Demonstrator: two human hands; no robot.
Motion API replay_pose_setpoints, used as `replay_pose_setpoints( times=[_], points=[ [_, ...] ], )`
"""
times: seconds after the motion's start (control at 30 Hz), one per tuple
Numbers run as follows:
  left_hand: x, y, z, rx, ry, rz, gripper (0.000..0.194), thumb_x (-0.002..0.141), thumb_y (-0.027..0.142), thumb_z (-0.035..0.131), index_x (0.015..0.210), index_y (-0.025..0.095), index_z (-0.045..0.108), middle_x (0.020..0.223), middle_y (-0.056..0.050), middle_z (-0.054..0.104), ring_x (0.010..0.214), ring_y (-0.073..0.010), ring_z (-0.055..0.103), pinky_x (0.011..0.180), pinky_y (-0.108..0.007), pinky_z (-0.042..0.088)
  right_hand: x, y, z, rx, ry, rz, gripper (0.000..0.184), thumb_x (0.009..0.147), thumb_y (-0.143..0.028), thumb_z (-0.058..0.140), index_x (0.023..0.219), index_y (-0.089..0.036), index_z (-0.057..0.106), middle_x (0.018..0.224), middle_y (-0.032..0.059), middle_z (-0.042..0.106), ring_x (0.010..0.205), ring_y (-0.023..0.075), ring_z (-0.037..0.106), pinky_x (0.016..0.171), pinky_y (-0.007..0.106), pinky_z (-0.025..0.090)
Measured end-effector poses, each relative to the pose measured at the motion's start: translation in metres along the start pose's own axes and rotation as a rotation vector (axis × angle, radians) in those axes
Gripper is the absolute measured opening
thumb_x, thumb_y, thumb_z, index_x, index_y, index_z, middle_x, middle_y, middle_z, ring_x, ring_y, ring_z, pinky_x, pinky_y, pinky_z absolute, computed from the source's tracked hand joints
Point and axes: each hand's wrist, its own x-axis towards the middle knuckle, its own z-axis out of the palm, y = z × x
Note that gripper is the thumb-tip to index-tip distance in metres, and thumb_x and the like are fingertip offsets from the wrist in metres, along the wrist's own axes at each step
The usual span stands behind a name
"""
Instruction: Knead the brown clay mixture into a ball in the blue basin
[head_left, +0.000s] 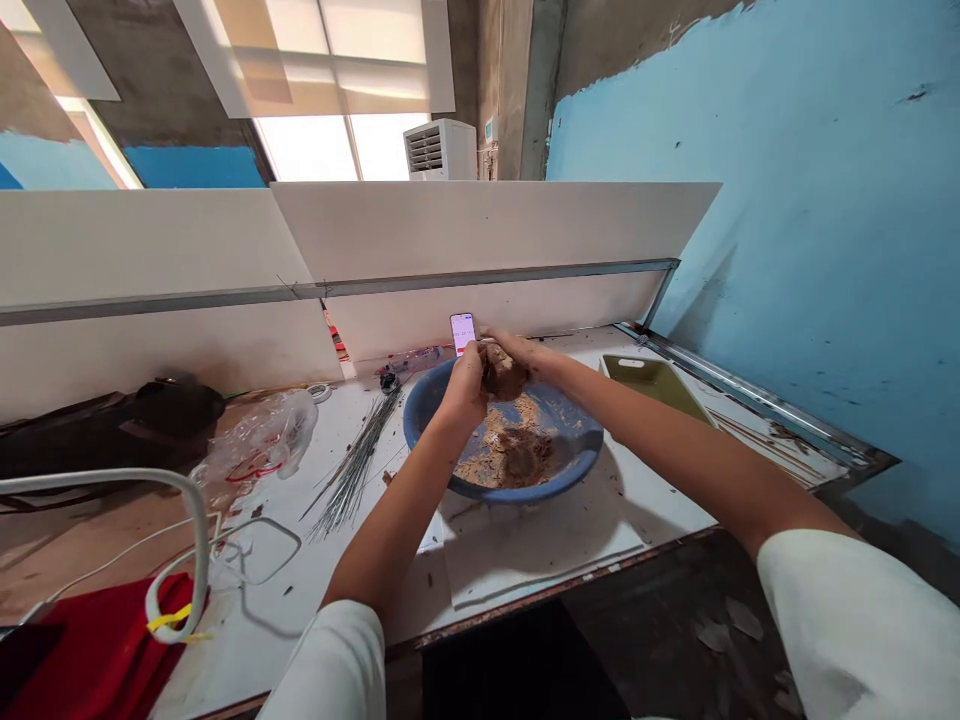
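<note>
A blue bowl [577, 442] stands on the white table and holds brown clay or dough [517, 455]. Above its far side, both hands press together around a brown lump [501, 372]. My left hand [463, 385] wraps the lump from the left, fingers curled. From the right, my right hand [516, 347] closes over the top of the same lump.
A phone [463, 332] with a lit screen leans against the white partition behind the bowl. A bundle of thin metal wires [356, 460] lies left of the bowl, beside a clear plastic bag [259, 440]. An olive tray [656, 383] sits to the right. White cable [180, 540] and red cloth [90, 640] lie near left.
</note>
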Motion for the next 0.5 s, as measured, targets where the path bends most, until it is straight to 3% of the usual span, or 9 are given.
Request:
replay_pose_setpoints(
  times=[0.1,0.2,0.3,0.4,0.5],
  points=[
    [0.002,-0.001,0.000,-0.091,0.024,0.013,0.019,0.102,0.019,0.054,0.083,0.022,0.060,0.064,0.002,0.058,0.058,-0.0156,0.061,0.061,-0.023,0.051,0.004,0.006,0.003,0.046,0.187,0.038,0.038,0.093,-0.056,0.080,0.087,-0.019,0.076,0.077,0.0041,0.079,0.068,0.0183,0.070,0.059,0.026,0.052],
    [0.005,0.002,-0.003,-0.211,0.161,-0.011,0.010,0.098,0.017,0.055,0.092,0.023,0.061,0.063,0.004,0.058,0.051,-0.0135,0.055,0.063,-0.023,0.055,0.001,0.002,0.002,0.010,0.280,-0.002,0.038,0.088,-0.051,0.087,0.074,-0.019,0.073,0.066,0.0006,0.072,0.062,0.0154,0.062,0.053,0.025,0.042],
    [0.007,0.008,-0.006,-0.248,0.239,-0.111,0.012,0.095,0.019,0.053,0.096,0.023,0.064,0.064,0.003,0.061,0.049,-0.0162,0.057,0.068,-0.030,0.062,-0.007,-0.011,0.003,0.147,0.275,-0.007,0.036,0.091,-0.048,0.084,0.073,-0.020,0.073,0.069,0.0025,0.075,0.062,0.0171,0.064,0.055,0.027,0.047],
    [0.008,0.010,-0.007,-0.303,0.151,-0.256,0.015,0.092,0.021,0.053,0.096,0.024,0.067,0.066,-0.003,0.066,0.060,-0.0246,0.070,0.073,-0.040,0.067,-0.018,-0.022,0.009,0.204,0.194,-0.071,0.030,0.090,-0.045,0.083,0.078,-0.019,0.076,0.076,0.0046,0.080,0.068,0.0186,0.067,0.061,0.028,0.053],
    [0.009,0.008,-0.007,-0.384,0.076,-0.300,0.018,0.094,0.026,0.052,0.095,0.025,0.070,0.070,-0.005,0.071,0.076,-0.0309,0.080,0.080,-0.047,0.069,-0.022,-0.025,0.019,0.073,0.174,-0.173,0.031,0.089,-0.043,0.081,0.073,-0.018,0.073,0.069,0.0019,0.073,0.065,0.0155,0.060,0.060,0.026,0.046]
  ],
)
